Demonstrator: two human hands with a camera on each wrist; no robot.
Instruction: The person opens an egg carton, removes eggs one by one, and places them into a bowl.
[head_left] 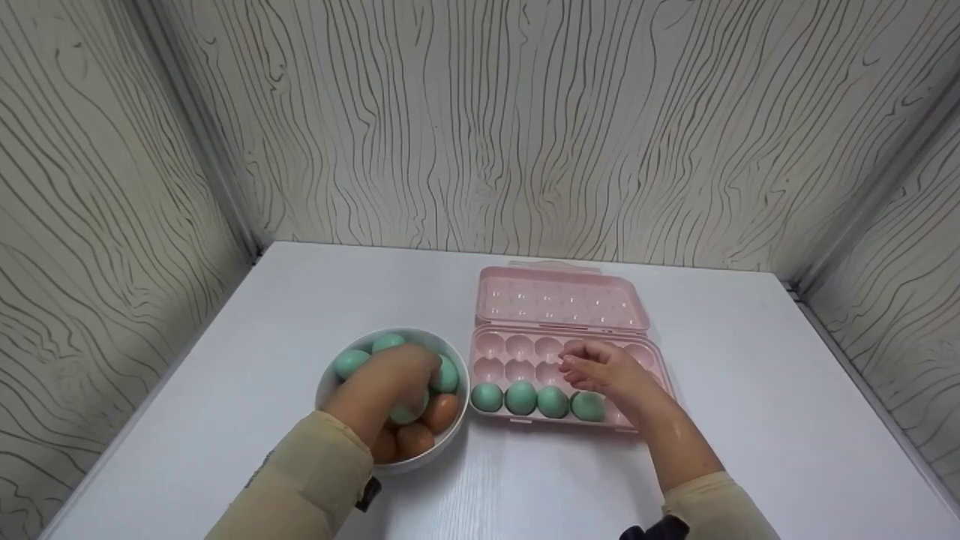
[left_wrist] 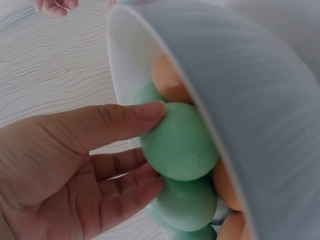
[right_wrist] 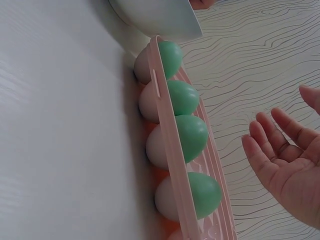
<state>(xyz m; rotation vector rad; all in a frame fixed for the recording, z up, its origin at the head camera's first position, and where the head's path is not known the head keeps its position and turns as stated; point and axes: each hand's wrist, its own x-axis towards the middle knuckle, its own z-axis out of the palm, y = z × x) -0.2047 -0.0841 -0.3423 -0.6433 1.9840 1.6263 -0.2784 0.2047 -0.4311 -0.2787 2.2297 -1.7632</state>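
Observation:
My left hand reaches into a white bowl of green and brown eggs. In the left wrist view, its thumb presses on one side of a green egg and the curled fingers reach round the other side, by another green egg below. My right hand hovers over a pink egg carton, holding nothing, its fingers loosely bent. Several green eggs sit along the carton's front row, seen side-on in the right wrist view.
The carton's lid lies folded back behind its cups, several of which hold no egg. Brown eggs fill the near right part of the bowl. Everything stands on a white table between wood-grain patterned panels.

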